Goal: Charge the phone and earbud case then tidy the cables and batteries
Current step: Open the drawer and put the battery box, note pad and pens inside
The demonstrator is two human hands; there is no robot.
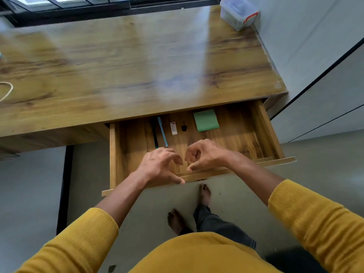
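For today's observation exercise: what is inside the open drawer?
In the drawer: two pens, a small white box, a small dark item, a green notepad. Both hands cover part of its floor.

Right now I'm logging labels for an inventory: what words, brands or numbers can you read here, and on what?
None can be read.
Small white and red box in the drawer: any print too small and blurred.
Green note pad: blank.
Clear lidded box on the desk: no legible label.
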